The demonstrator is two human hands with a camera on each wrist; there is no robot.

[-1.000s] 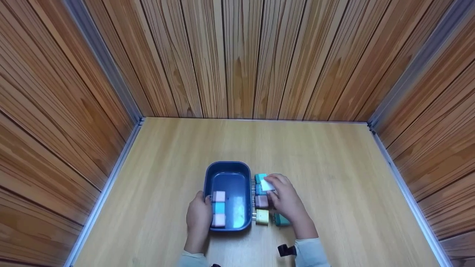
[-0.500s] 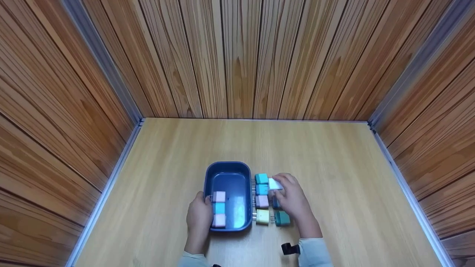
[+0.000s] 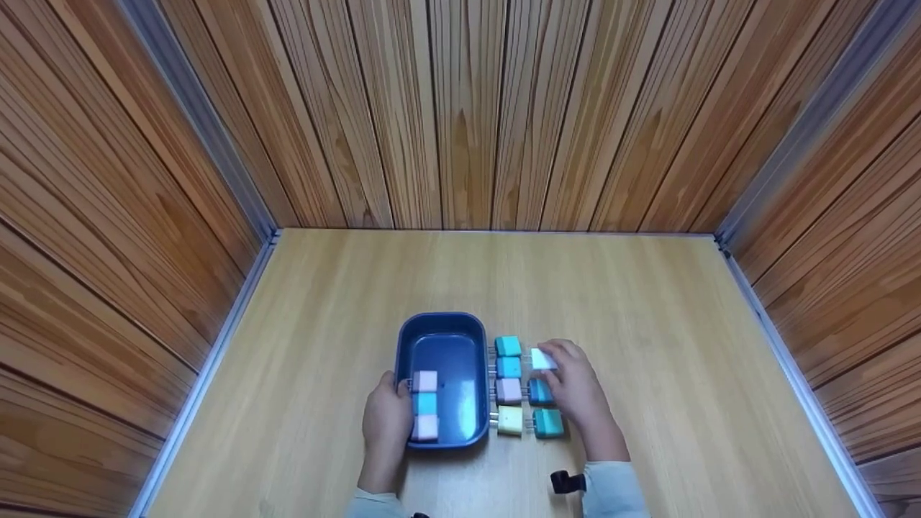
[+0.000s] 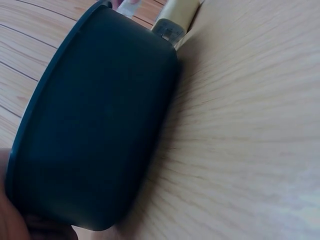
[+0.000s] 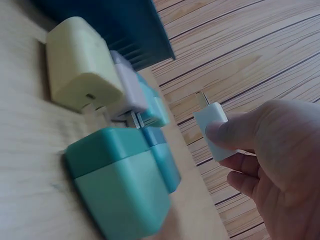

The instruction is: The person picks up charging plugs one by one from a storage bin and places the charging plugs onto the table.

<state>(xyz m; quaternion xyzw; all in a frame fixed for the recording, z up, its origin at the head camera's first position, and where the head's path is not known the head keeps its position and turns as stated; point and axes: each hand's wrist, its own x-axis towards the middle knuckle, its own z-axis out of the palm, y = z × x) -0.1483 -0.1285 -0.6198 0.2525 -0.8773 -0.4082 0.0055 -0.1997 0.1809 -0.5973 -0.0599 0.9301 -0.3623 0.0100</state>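
A white charger plug with metal prongs is pinched between the thumb and fingers of my right hand, held raised off the table in the right wrist view. My left hand grips the left wall of a dark blue plastic tub, thumb over its rim. Inside the tub, a pale blue charger plug sits between two pink ones along the left side. Below the white plug, a blue charger plug and a green charger plug stand near my right hand, prongs toward the left.
Beside the tub's right wall runs a column of charger plugs: teal, blue, lilac and yellow. Wood-plank panels enclose the wooden table at the back and both sides.
My right hand has moved right with the white charger plug, from over the teal and blue plugs to the second column. The left hand and tub have stayed put.
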